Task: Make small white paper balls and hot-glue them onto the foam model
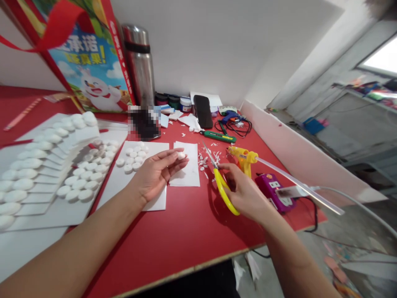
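Yellow-handled scissors (222, 184) are sitting in the right hand (246, 192), lower centre-right of the frame. The fingers are curling through the loops and gripping them, and the blades are pointing up and left over the red table (186, 231). The blades appear to be nearly together, though I am viewing them too small to be sure.

The left hand (156, 176), at centre frame, is lying palm-up and half open, with thumb and forefinger pinching a small white disc (181, 156) at their tips. I am seeing that disc held above a narrow white sheet (189, 176), just left of the scissor tips. White scraps (204, 161) are lying between that sheet and the blades.

The left wrist is resting over a larger white sheet (155, 203), which is carrying a cluster of discs (133, 159). Stacked white strips (46, 165), each lined with discs, are fanning out at the left edge.

A yellow glue gun (245, 158) is standing just behind the right hand, and a purple device (274, 186) is lying just right of it. A steel flask (139, 62), a black phone (203, 111) and a green knife (218, 136) are standing or lying towards upper centre.
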Demonstrator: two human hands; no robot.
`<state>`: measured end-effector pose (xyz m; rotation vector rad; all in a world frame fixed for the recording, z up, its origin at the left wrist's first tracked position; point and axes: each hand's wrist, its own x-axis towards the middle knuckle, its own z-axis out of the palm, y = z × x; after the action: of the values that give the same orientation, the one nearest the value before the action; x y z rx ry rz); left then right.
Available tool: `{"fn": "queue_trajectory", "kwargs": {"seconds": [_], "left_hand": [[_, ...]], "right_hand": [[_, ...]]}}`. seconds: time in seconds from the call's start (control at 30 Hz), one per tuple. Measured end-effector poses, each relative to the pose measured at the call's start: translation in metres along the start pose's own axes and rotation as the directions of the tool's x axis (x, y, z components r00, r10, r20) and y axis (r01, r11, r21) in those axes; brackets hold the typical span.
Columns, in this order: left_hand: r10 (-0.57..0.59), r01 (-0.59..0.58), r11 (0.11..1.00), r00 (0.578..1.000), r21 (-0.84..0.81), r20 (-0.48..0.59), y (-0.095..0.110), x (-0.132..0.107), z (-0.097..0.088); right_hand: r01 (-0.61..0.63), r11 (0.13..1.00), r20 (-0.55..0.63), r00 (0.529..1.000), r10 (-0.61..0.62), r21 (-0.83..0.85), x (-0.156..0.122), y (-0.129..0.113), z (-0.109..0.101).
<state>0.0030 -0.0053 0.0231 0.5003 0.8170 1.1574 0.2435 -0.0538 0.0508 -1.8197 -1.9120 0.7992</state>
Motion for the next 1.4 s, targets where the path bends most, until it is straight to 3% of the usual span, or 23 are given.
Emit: {"fn": "queue_trajectory", "kwargs": {"seconds": [0.1,0.2,0.4,0.53,0.73,1.4], "left_hand": [[-0.002,0.002,1.000,1.000,-0.014,-0.008,0.000,0.000,0.001],[0.006,-0.006,1.000,1.000,-0.006,-0.003,0.001,-0.002,0.002],[0.034,-0.034,0.999,0.999,0.016,0.035,0.001,-0.002,0.001],[0.054,-0.052,0.998,0.994,-0.024,0.098,0.000,-0.002,0.002],[0.042,-0.039,0.999,0.994,-0.026,0.105,-0.002,-0.004,0.004],[-0.013,0.010,1.000,0.974,0.016,0.225,0.000,-0.009,0.006]], "right_hand": [[0.030,0.970,-0.050,0.999,-0.018,0.242,-0.002,0.001,0.003],[0.016,0.946,-0.048,0.999,-0.001,0.323,-0.006,-0.010,0.000],[0.043,0.995,-0.074,0.997,-0.037,0.088,-0.013,-0.025,0.002],[0.123,0.992,-0.095,0.988,-0.125,-0.026,-0.017,-0.028,0.011],[0.208,0.962,-0.121,0.965,-0.231,-0.176,-0.020,-0.031,0.014],[0.258,0.942,-0.125,0.949,-0.289,-0.214,-0.020,-0.032,0.015]]}}
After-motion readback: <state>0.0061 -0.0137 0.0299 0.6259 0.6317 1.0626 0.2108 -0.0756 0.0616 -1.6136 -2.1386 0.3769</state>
